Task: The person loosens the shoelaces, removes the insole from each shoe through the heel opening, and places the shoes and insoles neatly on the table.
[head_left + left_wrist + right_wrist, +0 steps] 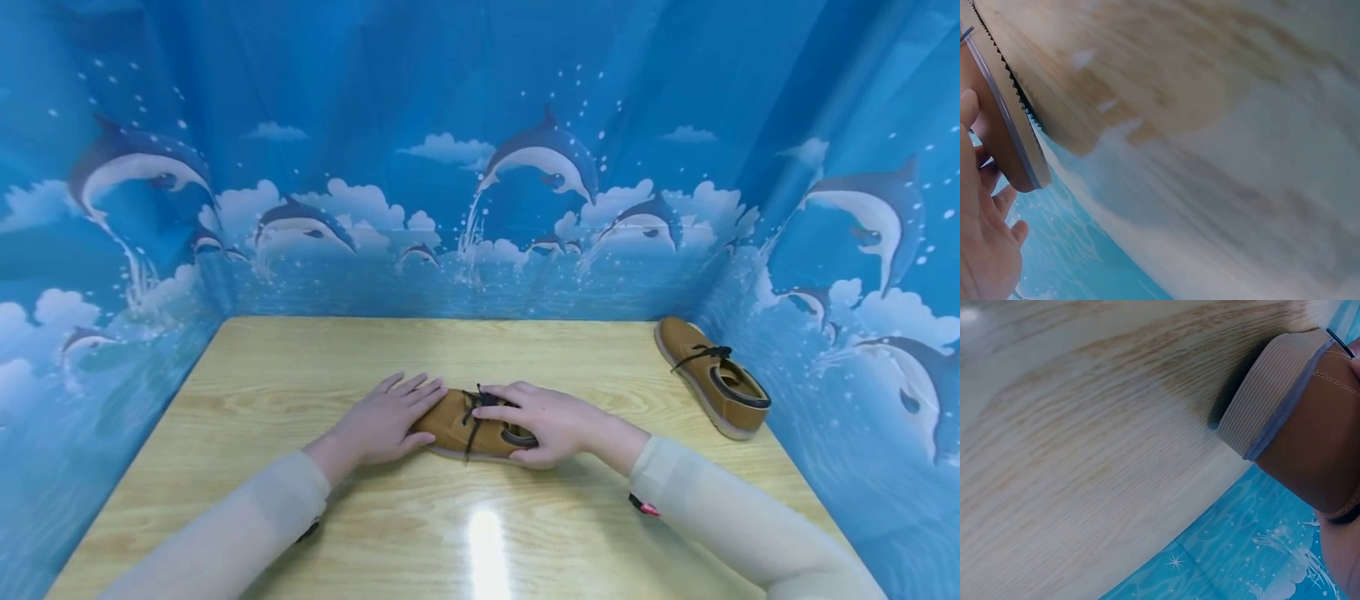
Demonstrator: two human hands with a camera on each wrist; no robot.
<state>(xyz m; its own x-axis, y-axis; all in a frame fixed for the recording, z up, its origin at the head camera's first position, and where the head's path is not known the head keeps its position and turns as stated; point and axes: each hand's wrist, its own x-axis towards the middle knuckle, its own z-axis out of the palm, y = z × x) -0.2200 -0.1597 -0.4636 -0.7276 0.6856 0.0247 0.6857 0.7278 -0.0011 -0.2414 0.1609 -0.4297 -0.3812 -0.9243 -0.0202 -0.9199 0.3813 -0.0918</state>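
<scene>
A brown lace-up shoe [452,421] lies sideways across the middle of the wooden table, toe to the left. My left hand [386,423] rests on its toe end, the fingers straight and spread on the far side and the thumb along the near side. At the heel end, my right hand [546,421] holds the shoe, thumb on the near side and fingers over the laces and opening. Black laces [474,425] hang over the near side. The left wrist view shows the ridged sole edge [1007,81]; the right wrist view shows the pale ribbed sole side [1272,394].
A matching brown shoe [701,367] stands at the table's back right corner, its toe pointing away. Blue dolphin-print curtains [480,275] enclose the back and both sides of the table [300,354]. Light glares off the front of the tabletop.
</scene>
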